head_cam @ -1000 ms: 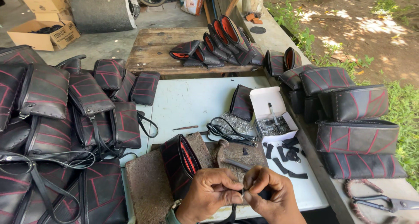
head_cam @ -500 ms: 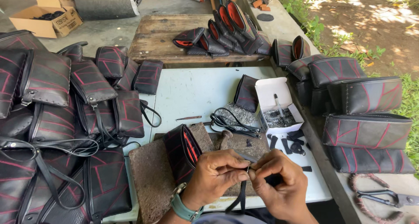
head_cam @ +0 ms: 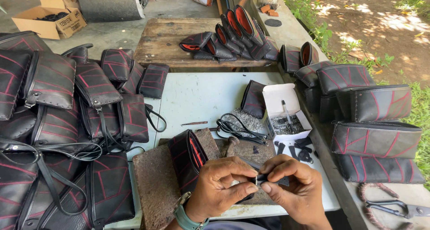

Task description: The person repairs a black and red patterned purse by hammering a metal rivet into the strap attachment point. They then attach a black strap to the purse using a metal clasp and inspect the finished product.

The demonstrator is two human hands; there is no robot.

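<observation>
A: What is held?
B: A small black strap piece (head_cam: pixel 274 180) is pinched by left hand (head_cam: pixel 221 189) and right hand (head_cam: pixel 293 187), fingers pressed together on it, kept steady over the counter (head_cam: pixel 201 95) edge at 6 o'clock

A: Surroundings?
B: Open black pouch (head_cam: pixel 188 160) at 9 o'clock of the hands; white box (head_cam: pixel 284 111) at 12; stacked bags (head_cam: pixel 67 122) crowded at 9, nothing blocking

Place: open-air craft workshop | Evidence: stacks of black red-stitched bags (head_cam: pixel 67 122) on pale table (head_cam: pixel 201 100); weathered wooden pallet (head_cam: pixel 179 41); steel shears (head_cam: pixel 394 207); cardboard boxes (head_cam: pixel 49 23); grass (head_cam: pixel 421 118) alongside
</observation>
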